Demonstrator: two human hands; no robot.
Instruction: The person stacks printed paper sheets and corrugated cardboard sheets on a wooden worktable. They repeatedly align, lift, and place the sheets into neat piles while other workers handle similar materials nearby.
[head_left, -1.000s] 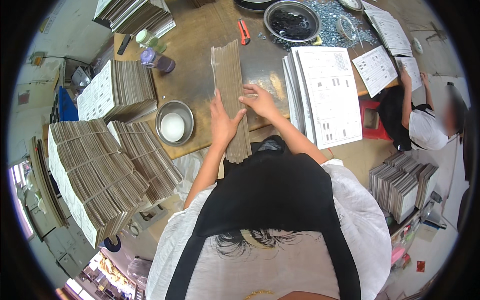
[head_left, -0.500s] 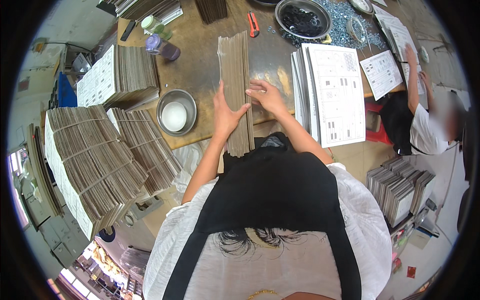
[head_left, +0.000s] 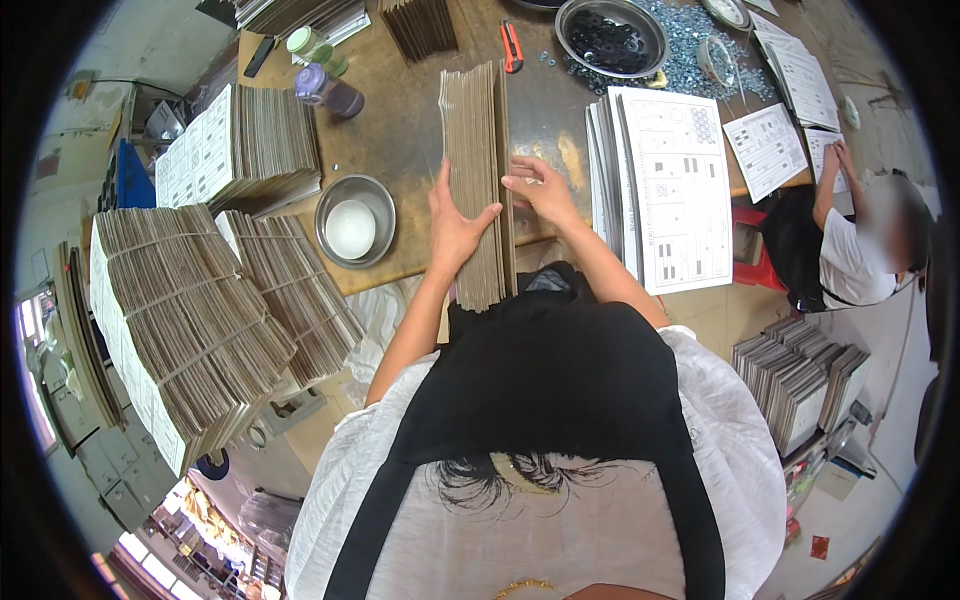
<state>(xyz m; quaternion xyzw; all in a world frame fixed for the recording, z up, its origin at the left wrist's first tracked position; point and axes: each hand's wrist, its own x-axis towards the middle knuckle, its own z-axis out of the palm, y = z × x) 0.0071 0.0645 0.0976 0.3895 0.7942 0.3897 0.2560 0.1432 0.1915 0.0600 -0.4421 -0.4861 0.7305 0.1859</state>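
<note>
The cardboard stack (head_left: 472,140) stood across the worktop (head_left: 400,130)'s near edge, probably heavy and stiff, best clasped across both faces; the left hand (head_left: 458,228) spanned it widely; the right hand (head_left: 543,193), half-closed, pinched an outer sheet (head_left: 504,110).

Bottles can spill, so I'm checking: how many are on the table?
2: a green bottle, upper left in view, and a purple bottle below it; more may be hidden.

Outermost card (head_left: 509,235), one: formerly flush with the card stack (head_left: 470,140), now parted along its right side, beside the right grip (head_left: 545,192). Co-worker's hands (head_left: 838,156), pair: one formerly over farther papers (head_left: 803,85), now both at a nearer sheet (head_left: 821,147).
</note>
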